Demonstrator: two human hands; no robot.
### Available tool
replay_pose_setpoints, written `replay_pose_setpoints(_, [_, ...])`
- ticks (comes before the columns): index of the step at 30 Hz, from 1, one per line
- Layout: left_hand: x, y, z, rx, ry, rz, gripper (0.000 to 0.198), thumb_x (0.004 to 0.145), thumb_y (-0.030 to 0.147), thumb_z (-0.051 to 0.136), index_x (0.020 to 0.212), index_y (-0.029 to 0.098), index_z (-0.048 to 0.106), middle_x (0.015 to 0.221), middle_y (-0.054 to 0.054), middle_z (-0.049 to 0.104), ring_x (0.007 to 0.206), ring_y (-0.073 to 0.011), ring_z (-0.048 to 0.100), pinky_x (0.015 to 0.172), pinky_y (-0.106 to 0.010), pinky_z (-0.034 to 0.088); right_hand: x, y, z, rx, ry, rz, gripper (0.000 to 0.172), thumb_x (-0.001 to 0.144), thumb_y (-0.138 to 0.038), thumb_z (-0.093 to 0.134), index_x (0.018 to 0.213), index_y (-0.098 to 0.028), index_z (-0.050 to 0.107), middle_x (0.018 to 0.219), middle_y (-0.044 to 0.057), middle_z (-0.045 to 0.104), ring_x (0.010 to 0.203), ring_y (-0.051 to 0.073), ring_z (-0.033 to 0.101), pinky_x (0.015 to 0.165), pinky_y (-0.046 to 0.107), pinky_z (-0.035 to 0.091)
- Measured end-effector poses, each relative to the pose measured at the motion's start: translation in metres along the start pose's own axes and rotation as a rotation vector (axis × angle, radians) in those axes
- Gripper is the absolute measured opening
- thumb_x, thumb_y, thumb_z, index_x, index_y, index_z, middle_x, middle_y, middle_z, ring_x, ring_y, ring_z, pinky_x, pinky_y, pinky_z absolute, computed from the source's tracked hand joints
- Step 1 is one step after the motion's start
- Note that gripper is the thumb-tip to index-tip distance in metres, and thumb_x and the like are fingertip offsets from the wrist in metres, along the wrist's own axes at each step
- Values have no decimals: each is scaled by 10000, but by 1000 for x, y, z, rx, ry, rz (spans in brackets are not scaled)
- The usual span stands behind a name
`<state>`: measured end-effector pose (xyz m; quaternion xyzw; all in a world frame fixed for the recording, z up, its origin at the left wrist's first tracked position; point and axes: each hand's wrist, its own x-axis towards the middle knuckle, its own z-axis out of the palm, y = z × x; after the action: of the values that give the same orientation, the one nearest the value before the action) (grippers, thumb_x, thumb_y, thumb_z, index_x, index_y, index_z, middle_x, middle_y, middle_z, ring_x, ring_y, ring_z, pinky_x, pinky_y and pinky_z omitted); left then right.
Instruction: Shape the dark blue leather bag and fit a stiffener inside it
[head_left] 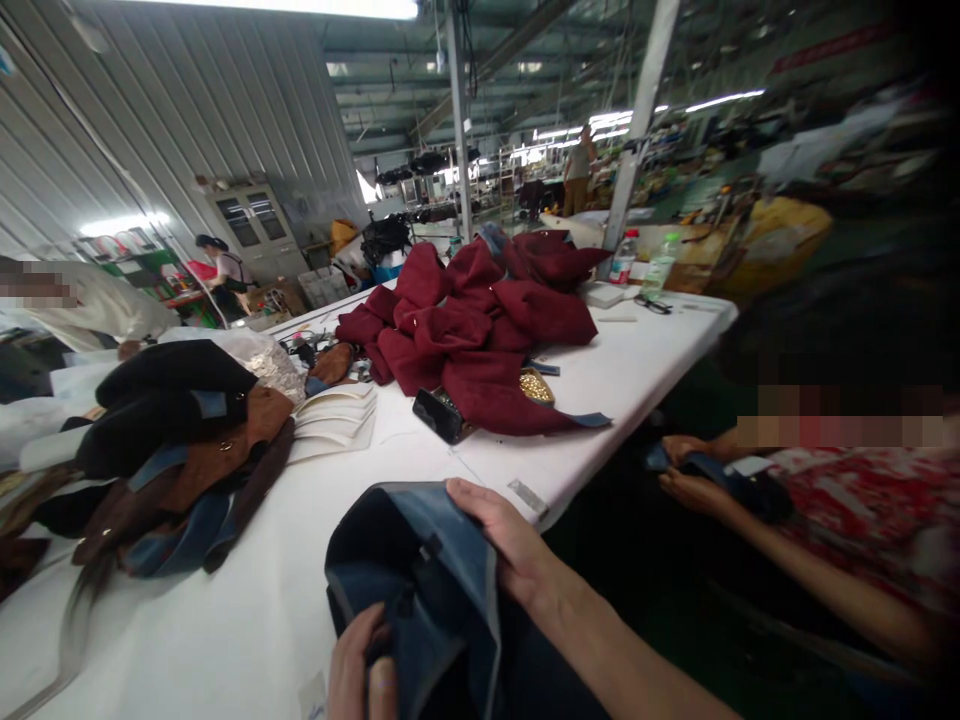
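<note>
A dark blue fabric piece with a lighter blue lining [420,580] lies at the near edge of the white table [585,400]. My right hand [506,545] grips its upper right edge, fingers folded over the rim. My left hand [360,670] shows only partly at the bottom edge of the frame, thumb pressed onto the lower part of the same piece.
A heap of dark red cloth [480,330] lies mid-table. Brown, black and blue pieces [180,450] are piled at left beside a stack of white pieces [337,415]. Bottles [624,257] stand at the far end. A person at right holds dark blue fabric [720,480] in both hands.
</note>
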<state>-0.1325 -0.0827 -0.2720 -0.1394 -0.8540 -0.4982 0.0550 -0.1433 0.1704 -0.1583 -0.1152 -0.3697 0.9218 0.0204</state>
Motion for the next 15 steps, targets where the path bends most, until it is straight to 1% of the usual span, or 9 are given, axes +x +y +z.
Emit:
replay_pose_setpoints(1, [1, 5, 1, 66, 2, 66, 557, 1117, 570, 481, 1502, 186, 604, 1523, -226, 658, 1285, -359, 741, 983, -521, 678, 3, -1, -2, -2, 6, -11, 519, 850, -575, 940, 1091, -216, 652, 872, 3, 681, 706, 151, 621, 684, 282, 529])
replay_pose_setpoints(3, [6, 17, 3, 246, -67, 214, 614, 1068, 488, 624, 1606, 202, 550, 1669, -206, 555, 1450, -392, 629, 1122, -568, 607, 7, -1, -5, -27, -6, -37, 585, 862, -578, 936, 1250, -266, 629, 888, -15, 686, 706, 154, 623, 659, 269, 510])
replay_pose_setpoints(4, [10, 25, 3, 335, -126, 271, 644, 1057, 449, 643, 1643, 210, 529, 1714, -193, 524, 1489, -404, 589, 1159, -585, 571, 10, -2, -5, -54, -17, -61, 589, 874, -597, 924, 1269, -283, 619, 873, -27, 671, 692, 146, 604, 639, 255, 487])
replay_pose_setpoints(6, [20, 43, 3, 486, -249, 335, 657, 1041, 394, 657, 1665, 233, 530, 1744, -158, 521, 1455, -409, 597, 1142, -590, 548, 13, -3, -4, -163, -38, -129, 529, 906, -664, 878, 1158, -254, 656, 823, -34, 618, 666, 119, 532, 605, 230, 424])
replay_pose_setpoints(8, [33, 62, 0, 581, -388, 344, 641, 1019, 393, 682, 1638, 262, 572, 1714, -129, 571, 1367, -403, 628, 1096, -585, 538, 13, -7, -1, -325, -58, -184, 544, 883, -699, 882, 994, -203, 688, 802, -21, 596, 666, 105, 472, 586, 226, 380])
replay_pose_setpoints(9, [40, 70, -3, 615, -464, 337, 598, 1019, 402, 680, 1601, 280, 610, 1671, -119, 617, 1333, -404, 631, 1083, -592, 526, 12, -9, 0, -412, -71, -187, 560, 836, -690, 924, 961, -193, 699, 795, -16, 604, 667, 106, 461, 577, 229, 368])
replay_pose_setpoints(11, [53, 85, -8, 665, -587, 324, 484, 1032, 404, 652, 1504, 302, 684, 1556, -116, 692, 1284, -408, 623, 1073, -608, 495, 9, -15, 5, -590, -97, -178, 588, 699, -610, 1036, 985, -204, 721, 775, -23, 629, 659, 116, 462, 557, 235, 354])
replay_pose_setpoints(13, [64, 94, -13, 697, -644, 327, 364, 1048, 349, 603, 1377, 282, 743, 1424, -130, 720, 1232, -392, 613, 1054, -587, 478, 6, -19, 8, -771, -89, -201, 593, 602, -496, 1096, 987, -222, 739, 740, -41, 627, 648, 121, 469, 544, 235, 348])
replay_pose_setpoints(15, [74, 98, -19, 718, -664, 350, 295, 1061, 285, 555, 1265, 256, 767, 1324, -130, 707, 1201, -368, 593, 1056, -564, 463, 5, -23, 11, -926, -68, -238, 504, 613, -413, 1089, 950, -228, 763, 727, -50, 626, 646, 121, 481, 541, 232, 349])
